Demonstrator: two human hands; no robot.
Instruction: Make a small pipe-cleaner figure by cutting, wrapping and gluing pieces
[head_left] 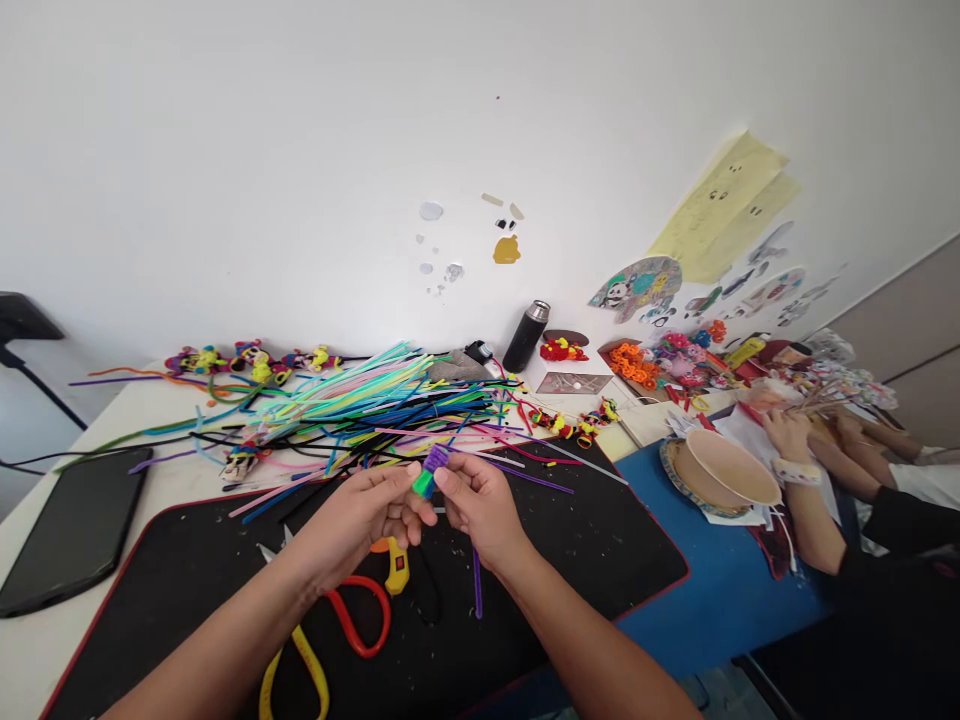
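Between my two hands is a small piece of coiled pipe cleaner (424, 482), banded purple, green and blue. My left hand (386, 505) pinches its left side with thumb and fingers. On the other side, my right hand (480, 505) grips the purple end between thumb and forefinger. A purple pipe cleaner (478, 585) hangs down below my right hand. Beneath my left arm, scissors with one red handle (365, 617) and one yellow handle (300, 672) lie on the black mat (202, 565). A yellow cutter (397, 567) lies close under my left hand.
Behind the hands spreads a heap of many-coloured pipe cleaners (352, 400). Small pipe-cleaner figures (255, 362) lie along the wall. A black bottle (526, 337) stands beside a white box (568, 375). At right are a bowl (731, 470) and another person's arms (821, 530). A black tablet (75, 530) lies left.
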